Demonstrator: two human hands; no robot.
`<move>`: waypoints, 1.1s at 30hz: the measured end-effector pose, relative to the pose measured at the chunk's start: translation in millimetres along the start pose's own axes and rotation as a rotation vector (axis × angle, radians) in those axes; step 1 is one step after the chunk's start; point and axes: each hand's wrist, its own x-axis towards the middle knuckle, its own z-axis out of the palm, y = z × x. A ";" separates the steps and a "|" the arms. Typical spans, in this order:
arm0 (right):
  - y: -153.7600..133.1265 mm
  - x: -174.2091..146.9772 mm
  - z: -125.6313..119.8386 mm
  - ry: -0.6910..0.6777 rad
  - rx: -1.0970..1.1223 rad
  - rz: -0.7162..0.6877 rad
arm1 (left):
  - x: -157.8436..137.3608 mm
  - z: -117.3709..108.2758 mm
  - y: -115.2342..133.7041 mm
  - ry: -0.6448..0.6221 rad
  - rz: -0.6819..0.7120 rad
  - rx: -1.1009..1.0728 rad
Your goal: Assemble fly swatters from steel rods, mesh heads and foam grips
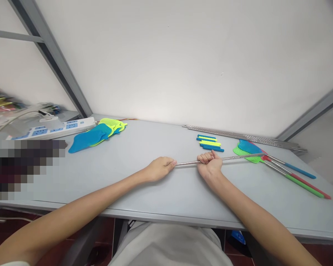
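A thin metal rod (238, 157) runs sideways above the grey table, held by both hands. My left hand (160, 168) pinches its left end, hiding the tip. Farther along, my right hand (210, 163) wraps its fingers round the rod, palm side up. Beyond the right hand lie several blue and yellow handle grips (210, 143). The rod's right part passes over fly swatters (249, 149) with blue, green and red heads, whose coloured handles point to the right.
A bundle of metal rods (244, 137) lies along the wall. Blue and yellow swatter heads (96, 136) are piled at the left, beside a white power strip (63, 128). Grey frame posts (52, 55) stand at the sides. A pixelated patch covers the left edge.
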 end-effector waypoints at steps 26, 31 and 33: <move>-11.1 -1.8 11.8 -0.084 -0.054 0.066 | 0.9 2.4 7.6 0.089 0.007 0.088; -20.1 6.2 16.4 -0.136 -0.133 0.088 | -0.7 -0.6 10.8 0.099 0.056 0.148; -24.3 12.8 16.1 -0.127 -0.159 0.092 | -0.7 -1.3 10.0 0.110 0.059 0.191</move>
